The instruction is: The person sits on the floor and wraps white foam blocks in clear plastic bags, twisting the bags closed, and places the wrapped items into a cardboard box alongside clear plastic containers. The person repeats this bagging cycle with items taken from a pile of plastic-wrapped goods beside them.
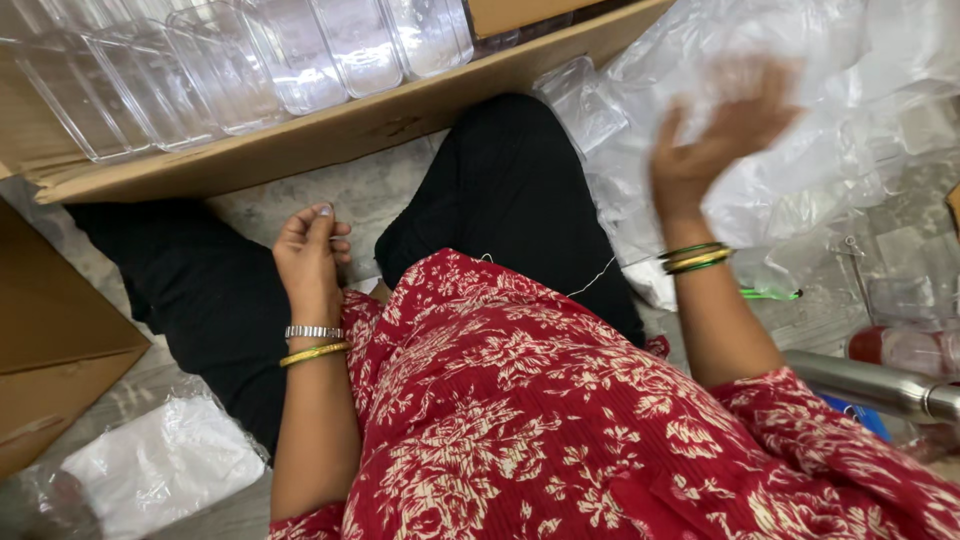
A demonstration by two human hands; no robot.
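A person sits cross-legged on a stone floor, beside a shallow cardboard box point(300, 140) lined with ribbed, clear plastic containers point(250, 60). The right hand point(715, 135), blurred, fingers spread, seems to be sorting through a heap of crinkled clear plastic bags point(850, 110); picking one likely needs a pinch. The left hand point(310, 250), fingers curled closed, rests by the knee

A red short-sleeved top point(560, 400) printed with cream flowers is worn over black trousers point(510, 190). A silver metal watch band point(313, 331) and a gold bangle point(314, 352) are seen on the left wrist, green and gold bangles point(695, 257) on the right.
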